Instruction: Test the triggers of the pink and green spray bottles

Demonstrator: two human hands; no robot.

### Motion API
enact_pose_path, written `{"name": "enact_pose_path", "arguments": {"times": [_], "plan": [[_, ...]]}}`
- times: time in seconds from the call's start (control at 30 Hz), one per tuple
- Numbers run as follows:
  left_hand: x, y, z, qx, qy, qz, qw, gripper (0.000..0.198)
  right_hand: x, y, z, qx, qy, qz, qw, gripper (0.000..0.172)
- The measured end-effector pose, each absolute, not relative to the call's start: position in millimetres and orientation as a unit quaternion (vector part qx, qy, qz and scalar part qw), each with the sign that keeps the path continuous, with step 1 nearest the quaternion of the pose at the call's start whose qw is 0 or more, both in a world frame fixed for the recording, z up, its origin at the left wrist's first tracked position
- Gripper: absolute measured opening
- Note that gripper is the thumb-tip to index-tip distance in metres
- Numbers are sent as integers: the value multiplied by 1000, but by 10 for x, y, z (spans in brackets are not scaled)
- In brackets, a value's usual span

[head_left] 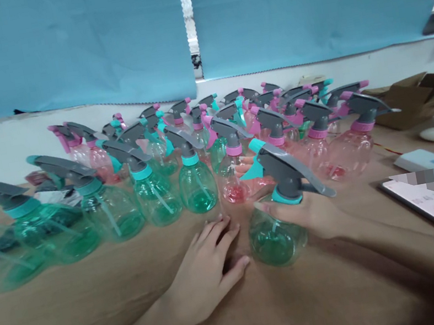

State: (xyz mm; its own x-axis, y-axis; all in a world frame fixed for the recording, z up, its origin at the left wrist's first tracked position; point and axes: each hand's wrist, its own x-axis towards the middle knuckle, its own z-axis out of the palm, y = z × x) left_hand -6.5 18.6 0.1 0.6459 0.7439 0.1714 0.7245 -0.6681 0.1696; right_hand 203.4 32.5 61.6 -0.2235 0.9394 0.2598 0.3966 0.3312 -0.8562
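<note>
Standing beyond the hands [199, 277] are crowded spray bottles [199, 191].

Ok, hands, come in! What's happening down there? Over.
Right hand gripping green spray bottle near its neck. Left hand resting on table, seemingly empty. Other spray bottles crowded just beyond.

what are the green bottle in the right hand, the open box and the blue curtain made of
Rounded green spray bottle: probably glossy plastic; its walls are see-through. Brown open-topped box: apparently matt cardboard, with thin folded flaps. Blue hanging curtain: likely dull fabric, softly creased.
</note>
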Motion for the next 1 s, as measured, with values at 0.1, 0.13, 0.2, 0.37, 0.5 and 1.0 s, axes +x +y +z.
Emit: {"name": "enact_pose_path", "arguments": {"times": [0.1, 0.13, 0.2, 0.37, 0.5, 1.0], "plan": [[-65, 182, -4, 906, 405, 116, 41, 50, 2044, 333, 590, -484, -701, 339, 400, 19], [-65, 180, -5, 906, 405, 118, 41, 51, 2047, 337, 583, -484, -700, 341, 400, 20], [-66, 179, -7, 906, 404, 119, 41, 51, 2051, 344, 575, -480, -698, 345, 404, 20], [-65, 192, -8, 906, 404, 118, 41, 51, 2047, 351, 578, -472, -698, 351, 408, 18], [-67, 192, -4, 907, 403, 119, 42, 51, 2053, 347, 566, -471, -691, 353, 420, 17], [-68, 179, -2, 906, 403, 118, 45, 49, 2065, 333, 558, -480, -691, 350, 411, 17]]}}
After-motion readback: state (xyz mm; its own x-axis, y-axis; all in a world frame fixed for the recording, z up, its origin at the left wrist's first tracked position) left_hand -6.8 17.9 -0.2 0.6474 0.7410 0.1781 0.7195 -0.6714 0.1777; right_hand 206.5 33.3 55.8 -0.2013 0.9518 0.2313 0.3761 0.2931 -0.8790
